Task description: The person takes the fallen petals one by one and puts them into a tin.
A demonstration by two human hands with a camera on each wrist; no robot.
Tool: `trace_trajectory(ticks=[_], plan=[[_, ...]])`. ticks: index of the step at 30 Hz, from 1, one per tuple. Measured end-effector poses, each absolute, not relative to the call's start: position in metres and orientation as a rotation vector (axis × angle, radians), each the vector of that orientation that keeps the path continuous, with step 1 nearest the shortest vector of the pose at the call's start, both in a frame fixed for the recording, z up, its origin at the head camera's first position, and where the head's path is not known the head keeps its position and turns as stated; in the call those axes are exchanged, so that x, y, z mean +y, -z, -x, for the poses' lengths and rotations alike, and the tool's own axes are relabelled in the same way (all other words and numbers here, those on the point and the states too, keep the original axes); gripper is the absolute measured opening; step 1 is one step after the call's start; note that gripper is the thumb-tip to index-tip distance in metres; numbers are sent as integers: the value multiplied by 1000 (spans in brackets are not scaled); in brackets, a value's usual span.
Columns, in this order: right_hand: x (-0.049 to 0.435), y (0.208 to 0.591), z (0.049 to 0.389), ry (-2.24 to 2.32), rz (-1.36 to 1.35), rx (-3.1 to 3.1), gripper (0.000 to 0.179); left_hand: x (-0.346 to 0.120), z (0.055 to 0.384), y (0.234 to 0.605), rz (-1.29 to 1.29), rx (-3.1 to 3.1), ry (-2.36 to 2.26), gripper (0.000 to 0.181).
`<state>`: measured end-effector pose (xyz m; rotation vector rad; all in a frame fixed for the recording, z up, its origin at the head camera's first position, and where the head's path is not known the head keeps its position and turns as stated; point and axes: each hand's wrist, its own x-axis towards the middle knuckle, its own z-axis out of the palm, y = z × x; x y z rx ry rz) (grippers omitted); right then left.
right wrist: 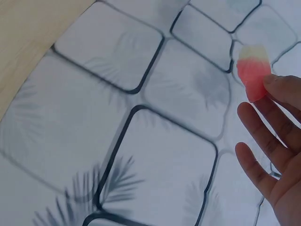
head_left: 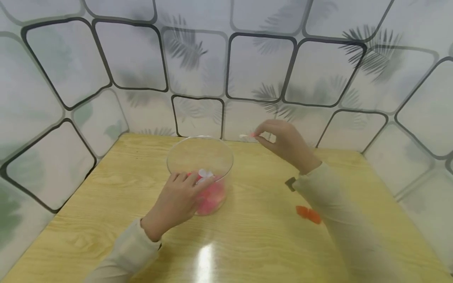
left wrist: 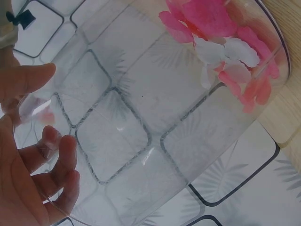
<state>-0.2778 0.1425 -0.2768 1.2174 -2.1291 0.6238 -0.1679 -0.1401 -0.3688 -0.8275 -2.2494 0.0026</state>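
Observation:
A clear round container [head_left: 228, 173] stands on the table, with pink, red and white petals [head_left: 210, 196] lying in its bottom. My left hand [head_left: 178, 200] grips its near-left rim, the fingers curled over the edge; the left wrist view shows the thumb apart from the fingers across the clear wall. To the right of the container and higher up, my right hand [head_left: 283, 141] pinches a petal [right wrist: 254, 73] between thumb and fingers. This petal is coral pink with a pale yellow end. Its other fingers stay spread in the right wrist view.
Orange-red petals [head_left: 308, 214] lie on the wooden table [head_left: 247, 243] near the right forearm. Beside the right cuff is a small dark piece [head_left: 291, 184]. Walls with dark-outlined panels and leaf prints [head_left: 262, 67] rise behind the table and at both sides.

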Motion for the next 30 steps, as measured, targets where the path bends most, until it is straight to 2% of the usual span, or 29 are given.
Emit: trace_trajectory(ticks=[6,12,14,18,24,30], plan=[[91,271,267,-613,-1403,-2102,8,-140,168,368,834,-2250,-6,65],[71,273,252,-473,-1506,-2457,48,-140,169,368,833,-2245,-2,65],[74,274,251,-484,-1510,-2491,55,-140,168,368,831,-2249,-2,65],[89,279,250,-485,-1483,-2478,57,-140,168,368,831,-2263,12,65],[138,288,240,-408,-1403,-2434,56,-139,168,367,828,-2274,15,64],[203,313,237,-293,-1279,-2457,43,-139,168,367,827,-2280,12,64]])
